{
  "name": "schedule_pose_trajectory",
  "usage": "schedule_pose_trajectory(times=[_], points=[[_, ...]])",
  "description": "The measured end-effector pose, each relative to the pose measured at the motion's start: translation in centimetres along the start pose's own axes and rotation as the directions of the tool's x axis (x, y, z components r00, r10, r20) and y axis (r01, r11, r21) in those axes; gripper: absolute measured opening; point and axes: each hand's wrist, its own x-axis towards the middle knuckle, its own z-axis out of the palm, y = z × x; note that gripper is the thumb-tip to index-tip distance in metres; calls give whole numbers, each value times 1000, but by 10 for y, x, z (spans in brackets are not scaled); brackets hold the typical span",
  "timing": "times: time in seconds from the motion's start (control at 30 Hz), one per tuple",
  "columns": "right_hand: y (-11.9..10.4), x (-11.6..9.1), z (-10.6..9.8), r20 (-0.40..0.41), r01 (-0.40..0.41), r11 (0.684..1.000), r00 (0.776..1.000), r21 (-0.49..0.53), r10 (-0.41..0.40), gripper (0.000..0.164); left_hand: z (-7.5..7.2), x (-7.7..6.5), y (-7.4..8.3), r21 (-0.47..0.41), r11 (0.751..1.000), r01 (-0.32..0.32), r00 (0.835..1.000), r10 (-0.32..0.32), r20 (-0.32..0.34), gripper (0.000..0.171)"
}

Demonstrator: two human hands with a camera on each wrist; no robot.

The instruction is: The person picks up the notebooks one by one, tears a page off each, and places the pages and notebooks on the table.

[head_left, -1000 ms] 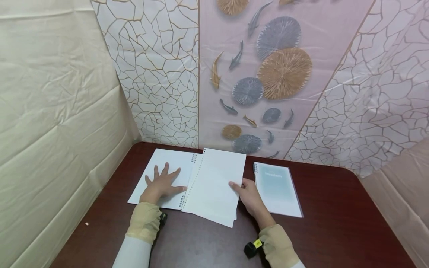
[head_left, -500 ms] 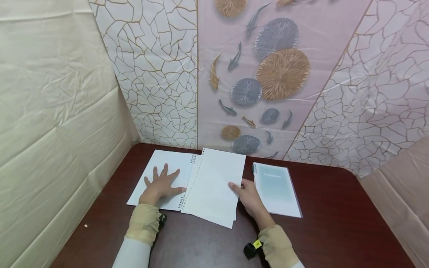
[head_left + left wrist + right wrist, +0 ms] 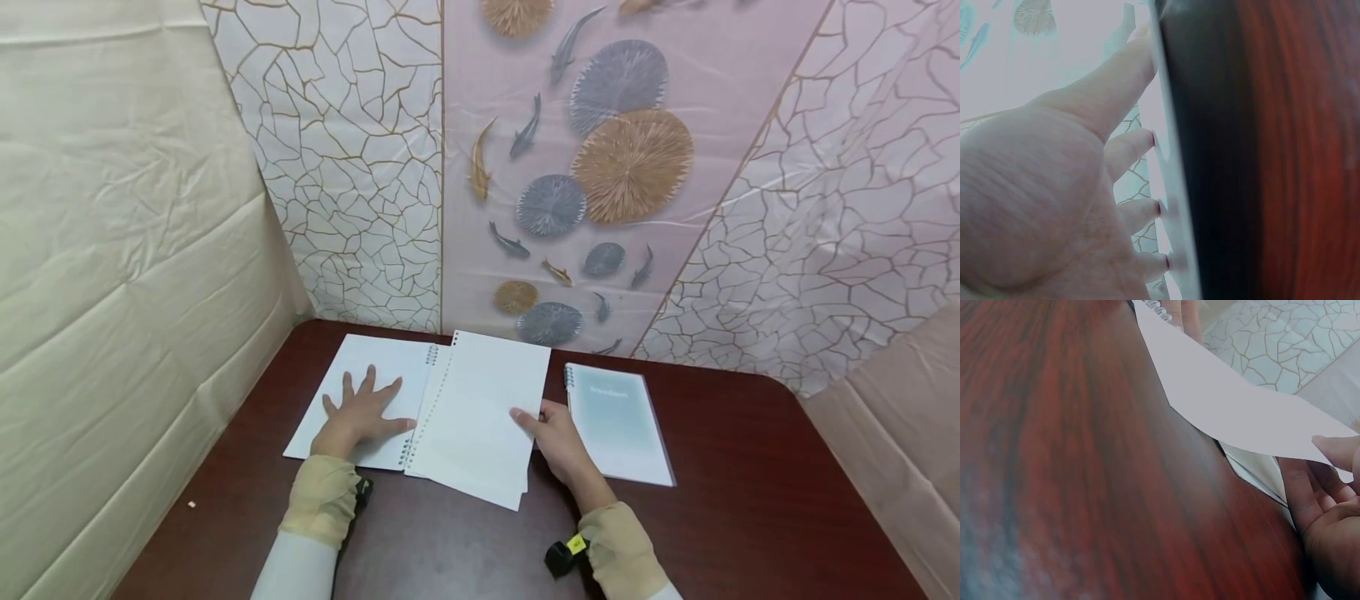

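The left hand (image 3: 360,417) rests, fingers straight and spread, on the left side of an open spiral notebook (image 3: 393,354) on the wooden table (image 3: 750,483). Overlapping its right side, a hole-punched sheet (image 3: 476,408) is pinched at the right edge by the right hand (image 3: 558,437), near a blue-and-white notebook (image 3: 618,425).

Two hands, left hand (image 3: 362,418) and right hand (image 3: 561,440), two beige cuffs (image 3: 318,500), two white sleeves (image 3: 296,567), two black devices (image 3: 557,560), one yellow tag (image 3: 576,544). Two notebooks, one open notebook (image 3: 393,358) and one closed notebook (image 3: 618,442), one holed sheet (image 3: 480,408), pages underneath can't be counted. One table (image 3: 735,475), one white scrap (image 3: 192,504); printed behind, seven discs (image 3: 633,165) (three gold, four grey) and at least eight fish (image 3: 480,185), shapes cut off up top unclear.
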Motion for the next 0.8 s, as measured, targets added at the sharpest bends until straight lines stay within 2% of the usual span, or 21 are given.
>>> schedule_pose_trajectory(times=[0.8], points=[[0,2,-2,16,-9,1000,1000,17,9,25,0,1,1,3,1000,5,1000,-5,-8,89]])
